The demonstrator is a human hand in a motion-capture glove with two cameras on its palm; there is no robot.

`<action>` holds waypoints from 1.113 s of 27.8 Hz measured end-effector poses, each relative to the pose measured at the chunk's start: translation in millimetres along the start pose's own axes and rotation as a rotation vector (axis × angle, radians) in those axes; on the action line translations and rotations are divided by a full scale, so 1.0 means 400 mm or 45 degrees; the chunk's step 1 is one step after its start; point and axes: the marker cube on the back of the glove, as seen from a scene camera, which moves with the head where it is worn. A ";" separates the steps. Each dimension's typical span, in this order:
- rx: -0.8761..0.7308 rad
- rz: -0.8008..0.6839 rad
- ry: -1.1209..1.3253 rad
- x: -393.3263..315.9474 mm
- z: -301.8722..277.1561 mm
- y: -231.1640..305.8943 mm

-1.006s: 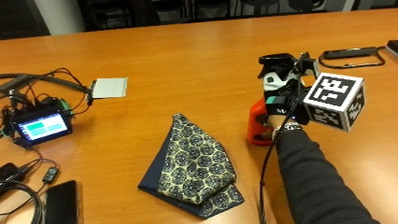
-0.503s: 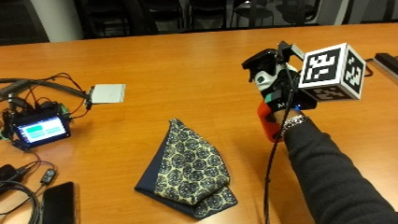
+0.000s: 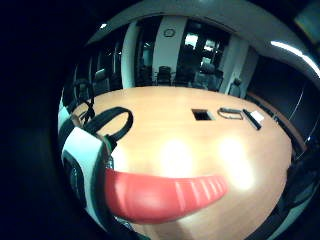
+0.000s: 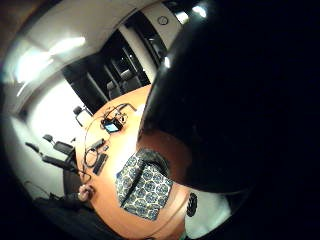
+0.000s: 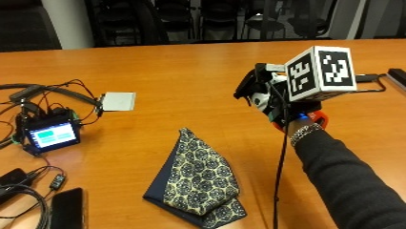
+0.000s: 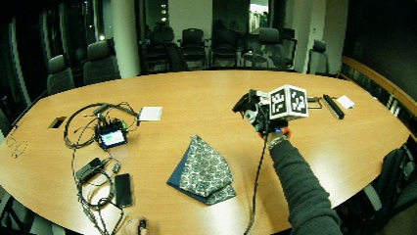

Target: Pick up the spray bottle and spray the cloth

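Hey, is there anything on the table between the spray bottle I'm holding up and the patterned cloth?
Nothing visible. The right hand holds the spray bottle above the table, its nozzle toward the cloth. Only bare wood lies between them. The small screen and white card sit off to the far side.

wooden table (image 5: 190, 71) — on it patterned cloth (image 5: 200, 179), small screen (image 5: 51, 134), phone (image 5: 66, 208), white card (image 5: 118, 100)

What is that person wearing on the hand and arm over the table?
The right hand wears a black glove with white plastic parts. A beaded metal bracelet circles the wrist, and a dark long sleeve covers the arm.
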 end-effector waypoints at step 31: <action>-0.022 -0.740 0.553 -0.142 0.057 0.078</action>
